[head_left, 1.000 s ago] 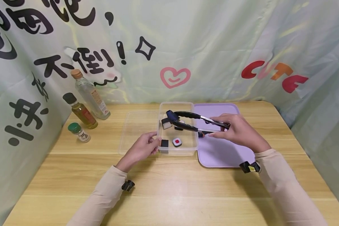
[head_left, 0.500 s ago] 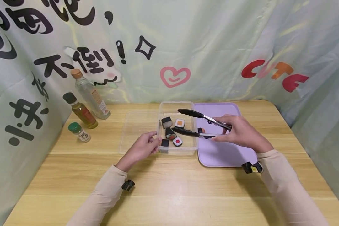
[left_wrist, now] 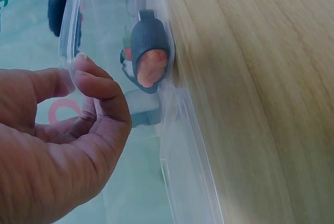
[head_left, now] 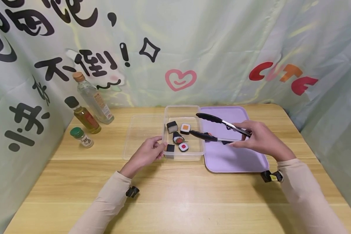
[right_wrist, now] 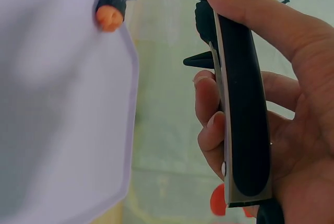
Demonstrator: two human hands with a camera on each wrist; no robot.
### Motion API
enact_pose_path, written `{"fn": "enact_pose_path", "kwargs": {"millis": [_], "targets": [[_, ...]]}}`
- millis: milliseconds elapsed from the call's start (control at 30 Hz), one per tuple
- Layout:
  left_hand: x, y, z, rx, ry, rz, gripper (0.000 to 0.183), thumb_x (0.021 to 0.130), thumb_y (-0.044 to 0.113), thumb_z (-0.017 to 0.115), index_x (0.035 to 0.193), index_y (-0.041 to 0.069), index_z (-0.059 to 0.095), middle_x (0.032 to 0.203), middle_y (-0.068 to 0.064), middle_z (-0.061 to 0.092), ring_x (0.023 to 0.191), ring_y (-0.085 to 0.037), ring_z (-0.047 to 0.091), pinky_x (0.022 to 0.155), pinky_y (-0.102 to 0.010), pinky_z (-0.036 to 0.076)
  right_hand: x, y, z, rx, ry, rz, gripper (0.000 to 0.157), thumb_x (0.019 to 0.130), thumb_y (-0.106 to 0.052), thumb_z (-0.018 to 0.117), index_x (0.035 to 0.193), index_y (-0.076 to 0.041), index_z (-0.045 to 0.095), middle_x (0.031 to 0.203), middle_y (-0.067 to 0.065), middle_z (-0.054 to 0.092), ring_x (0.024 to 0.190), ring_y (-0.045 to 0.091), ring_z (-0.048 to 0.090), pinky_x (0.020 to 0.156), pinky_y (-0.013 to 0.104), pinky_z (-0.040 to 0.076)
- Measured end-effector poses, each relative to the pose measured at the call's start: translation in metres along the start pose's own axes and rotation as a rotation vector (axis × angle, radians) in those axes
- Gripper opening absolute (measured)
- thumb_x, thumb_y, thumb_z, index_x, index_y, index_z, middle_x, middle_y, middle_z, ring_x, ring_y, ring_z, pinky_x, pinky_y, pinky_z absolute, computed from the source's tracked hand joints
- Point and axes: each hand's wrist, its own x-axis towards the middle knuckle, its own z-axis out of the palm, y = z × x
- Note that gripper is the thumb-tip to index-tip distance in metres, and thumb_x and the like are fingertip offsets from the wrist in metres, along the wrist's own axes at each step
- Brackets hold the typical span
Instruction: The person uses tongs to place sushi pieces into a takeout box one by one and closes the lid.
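Observation:
My left hand (head_left: 147,151) pinches the left rim of a clear plastic container (head_left: 190,155). In my right hand (head_left: 257,139) is a pair of black-and-silver tongs (head_left: 209,117), arms spread, tips over the container's right side with nothing between them. Inside lie several toy sushi pieces: a dark cone-shaped hand roll (head_left: 178,139), an orange-centred roll (head_left: 185,127), a red-centred roll (head_left: 183,147) and a dark-topped grey block (head_left: 172,126). By the left hand is a black-wrapped piece with orange topping (left_wrist: 151,67).
A lilac tray (head_left: 237,164) adjoins the container on the right. On it sits an orange-topped sushi piece (right_wrist: 109,15), partly behind the tongs in the head view. A clear lid (head_left: 143,130) lies left. Two bottles (head_left: 97,104) and a green-capped jar (head_left: 83,138) stand farther left.
The tongs held the dark hand roll above the container; they spread and let it go among the other pieces. My right hand has since drawn them rightward. The left hand stayed put.

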Motion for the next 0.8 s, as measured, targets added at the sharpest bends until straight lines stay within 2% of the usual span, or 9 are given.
{"fn": "enact_pose_path", "kwargs": {"millis": [333,567,800], "targets": [[0.000,0.000,0.000,-0.002,-0.007,0.017,0.043,0.106,0.017,0.054,0.143,-0.005,0.051,0.075,-0.010,0.060,0.062,-0.014,0.053,0.048,-0.020,0.034,-0.020,0.020,-0.009,0.015,-0.014,0.127,0.069,0.070,-0.025,0.095,0.129,-0.002,0.069,0.073,0.004,0.056,0.060,0.014,0.050,0.048,0.027,0.042],[0.000,0.000,0.000,-0.003,-0.007,0.029,0.042,0.106,0.017,0.054,0.143,-0.005,0.051,0.075,-0.010,0.060,0.062,-0.014,0.052,0.047,-0.020,0.034,-0.029,0.029,-0.012,0.021,0.020,0.141,0.066,0.068,-0.027,0.097,0.124,-0.002,0.072,0.068,0.003,0.052,0.060,0.013,0.047,0.048,0.027,0.039],[0.000,-0.001,0.000,0.002,-0.013,0.036,0.041,0.106,0.014,0.053,0.142,-0.006,0.051,0.073,-0.008,0.059,0.061,-0.014,0.052,0.047,-0.020,0.033,-0.036,0.038,-0.008,0.011,0.013,0.179,0.070,0.067,-0.033,0.096,0.124,0.000,0.072,0.071,0.003,0.052,0.063,0.013,0.047,0.049,0.026,0.038]]}}
